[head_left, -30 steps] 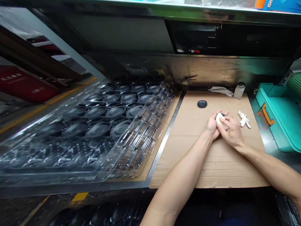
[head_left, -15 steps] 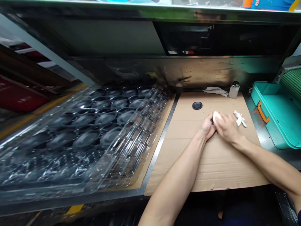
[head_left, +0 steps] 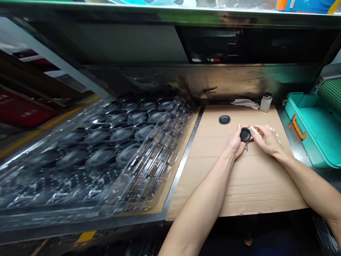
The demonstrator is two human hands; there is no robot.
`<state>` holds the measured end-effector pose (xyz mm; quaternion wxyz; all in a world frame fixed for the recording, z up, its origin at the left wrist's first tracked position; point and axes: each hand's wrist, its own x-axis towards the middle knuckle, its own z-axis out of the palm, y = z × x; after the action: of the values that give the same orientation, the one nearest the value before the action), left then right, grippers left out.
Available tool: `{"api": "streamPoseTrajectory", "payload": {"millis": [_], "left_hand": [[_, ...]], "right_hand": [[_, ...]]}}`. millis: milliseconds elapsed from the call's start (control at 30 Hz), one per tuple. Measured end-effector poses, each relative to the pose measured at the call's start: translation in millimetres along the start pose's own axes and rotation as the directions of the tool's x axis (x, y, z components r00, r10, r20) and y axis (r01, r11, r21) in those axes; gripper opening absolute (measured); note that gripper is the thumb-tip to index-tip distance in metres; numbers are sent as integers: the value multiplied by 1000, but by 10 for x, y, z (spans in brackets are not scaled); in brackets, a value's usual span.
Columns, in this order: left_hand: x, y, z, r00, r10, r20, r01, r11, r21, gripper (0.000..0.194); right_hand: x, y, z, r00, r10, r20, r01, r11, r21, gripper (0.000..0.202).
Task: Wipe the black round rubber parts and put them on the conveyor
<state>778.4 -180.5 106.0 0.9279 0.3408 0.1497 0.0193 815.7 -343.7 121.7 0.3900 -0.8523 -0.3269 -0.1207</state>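
Between the thumb and fingers of my left hand [head_left: 236,142] is a small round black part [head_left: 245,134], its dished face turned up. My right hand [head_left: 268,141] is closed on a cream-white pad [head_left: 255,132], held just right of the black part. A second black part [head_left: 224,119] lies flat on the cardboard sheet [head_left: 207,167], behind and left of my hands. A crumpled white cloth or tissue [head_left: 277,136] is partly hidden behind my right hand.
On the left, stacked clear plastic trays [head_left: 149,170] hold several black parts [head_left: 99,156]. A pump-top bottle [head_left: 265,102] and a white glove [head_left: 245,103] are at the back. A teal bin [head_left: 311,138] with an orange latch stands right.
The white pad was over the black part and blurred. My right hand has moved it slightly right, uncovering the black part's face in my left hand.
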Motion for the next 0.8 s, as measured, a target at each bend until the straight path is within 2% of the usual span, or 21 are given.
{"api": "streamPoseTrajectory", "payload": {"millis": [100, 167, 267, 400, 533, 600, 700, 800], "left_hand": [[7, -12, -9, 1000, -1, -15, 1, 1000, -8, 48], [5, -21, -9, 1000, -11, -15, 11, 1000, -19, 50], [-19, -42, 8, 999, -21, 39, 22, 1000, -15, 50], [-67, -80, 49, 996, -6, 84, 4, 1000, 18, 38], [-70, -119, 72, 994, 11, 112, -14, 1000, 28, 35], [-61, -132, 69, 993, 12, 121, -14, 1000, 23, 35], [-60, -137, 55, 994, 17, 108, -21, 999, 30, 34], [-66, -142, 54, 997, 12, 77, -14, 999, 34, 33]], "right_hand": [[20, -23, -45, 997, 83, -2, -82, 982, 173, 30], [28, -9, -38, 990, 123, 71, -138, 951, 275, 30], [15, 27, 18, 976, 150, 158, -187, 950, 252, 28], [-3, 65, 91, 958, 245, 150, -271, 944, 187, 24], [15, 17, 148, 967, 238, 89, -254, 917, 308, 27], [34, -35, 164, 965, 239, 104, -260, 895, 361, 28], [59, -78, 130, 951, 234, 203, -290, 902, 319, 27], [71, -52, 35, 929, 243, 279, -288, 948, 134, 22]]}}
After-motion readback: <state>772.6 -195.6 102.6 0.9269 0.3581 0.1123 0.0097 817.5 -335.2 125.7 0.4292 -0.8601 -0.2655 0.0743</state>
